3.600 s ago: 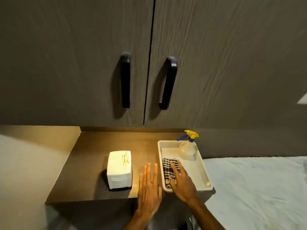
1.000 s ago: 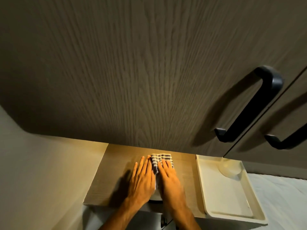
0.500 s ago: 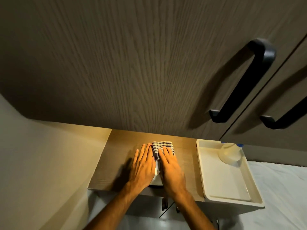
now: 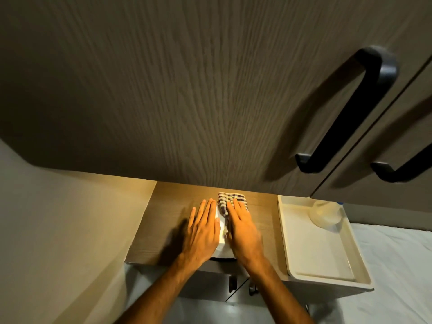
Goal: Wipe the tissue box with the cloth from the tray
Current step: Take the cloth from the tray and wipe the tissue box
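Observation:
A white tissue box (image 4: 221,239) stands on the wooden shelf (image 4: 163,220), mostly hidden under both hands. A checked cloth (image 4: 230,199) lies over its top and far edge. My right hand (image 4: 243,228) lies flat on the cloth, fingers stretched forward, pressing it on the box. My left hand (image 4: 202,230) rests flat against the left side of the box, fingers together, steadying it. The cream tray (image 4: 320,256) sits to the right with no cloth in it.
A spray bottle (image 4: 326,212) stands in the tray's far corner, its top hidden by the cabinet. Dark cabinet doors with black handles (image 4: 346,108) hang low over the shelf. A white bed sheet (image 4: 397,265) lies to the right, a wall to the left.
3.6 s ago the cloth lay in the tray under my right hand; now it is on the tissue box. Over the last second the hands stayed on the box and the view shifted.

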Motion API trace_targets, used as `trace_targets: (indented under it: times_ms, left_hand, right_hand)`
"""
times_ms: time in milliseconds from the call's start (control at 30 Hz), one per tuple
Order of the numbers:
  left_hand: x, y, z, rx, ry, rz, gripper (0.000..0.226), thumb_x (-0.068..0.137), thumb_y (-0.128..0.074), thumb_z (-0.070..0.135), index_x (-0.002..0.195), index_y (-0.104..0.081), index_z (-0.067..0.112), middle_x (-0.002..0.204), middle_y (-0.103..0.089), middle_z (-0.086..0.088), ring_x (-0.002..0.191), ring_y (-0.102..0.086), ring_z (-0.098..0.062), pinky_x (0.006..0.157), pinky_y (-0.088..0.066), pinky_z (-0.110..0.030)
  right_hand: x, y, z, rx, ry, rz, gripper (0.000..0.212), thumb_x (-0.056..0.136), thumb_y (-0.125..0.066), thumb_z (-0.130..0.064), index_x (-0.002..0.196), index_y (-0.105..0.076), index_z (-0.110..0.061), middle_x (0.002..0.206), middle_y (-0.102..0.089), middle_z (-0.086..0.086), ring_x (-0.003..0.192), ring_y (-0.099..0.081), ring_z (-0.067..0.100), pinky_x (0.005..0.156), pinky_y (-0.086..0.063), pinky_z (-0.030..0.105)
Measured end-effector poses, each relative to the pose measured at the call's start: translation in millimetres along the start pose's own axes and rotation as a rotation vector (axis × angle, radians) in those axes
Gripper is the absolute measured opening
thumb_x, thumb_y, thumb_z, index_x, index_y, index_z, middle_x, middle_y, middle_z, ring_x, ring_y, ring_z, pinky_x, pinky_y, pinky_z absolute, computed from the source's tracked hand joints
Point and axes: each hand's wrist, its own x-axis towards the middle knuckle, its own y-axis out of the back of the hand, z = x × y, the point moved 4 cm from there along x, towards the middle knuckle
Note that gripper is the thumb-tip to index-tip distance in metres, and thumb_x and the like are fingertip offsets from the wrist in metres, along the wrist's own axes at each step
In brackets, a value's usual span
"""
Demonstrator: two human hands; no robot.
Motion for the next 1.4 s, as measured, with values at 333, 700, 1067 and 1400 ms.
trace_targets:
  times_ms: [333,700,1067,1400]
  left_hand:
    - [-0.8,-6.6,-3.9,0.022,0.013,0.018,0.068,0.099,-0.029,0.042,0.154,-0.032,0.002,0.161,-0.027,-0.014,0.150,-0.025,-0.032,0.123,-0.020,-0.054]
    - [0.5,-11.3,-5.4,0.107,-0.004,-0.059,0.068,0.101,-0.027,0.046,0.155,-0.029,0.004,0.163,-0.025,-0.017,0.152,-0.021,-0.033,0.122,-0.022,-0.057]
    - [3.4,-15.2,-9.4,0.085,0.010,-0.067,0.062,0.106,-0.017,0.040,0.151,-0.037,0.001,0.158,-0.035,-0.019,0.147,-0.033,-0.035,0.119,-0.029,-0.056]
    - [-0.4,-5.7,-1.1,0.101,-0.048,-0.013,0.062,0.097,-0.033,0.036,0.148,-0.043,0.002,0.155,-0.039,-0.017,0.144,-0.039,-0.035,0.115,-0.020,-0.054]
  right_hand:
    - [-60.6,-18.0,-19.1,-0.139,0.028,0.090,0.088,0.081,-0.077,-0.019,0.154,-0.027,-0.018,0.163,-0.020,0.001,0.151,-0.015,0.021,0.119,-0.030,0.041]
    - [-45.2,-17.2,10.8,0.230,-0.212,0.048,0.068,0.099,-0.047,-0.043,0.156,-0.014,-0.030,0.164,-0.016,-0.012,0.150,-0.020,0.012,0.117,-0.020,0.019]
    - [0.1,-1.2,8.1,0.165,-0.099,0.027,0.075,0.092,-0.010,-0.069,0.156,-0.018,-0.029,0.164,-0.015,-0.010,0.150,-0.012,0.008,0.122,-0.026,0.035]
    - [-28.8,-13.2,-15.3,-0.083,0.025,-0.018,0.073,0.095,-0.057,-0.032,0.156,-0.017,-0.021,0.162,-0.005,-0.004,0.151,-0.001,0.016,0.124,-0.018,0.040]
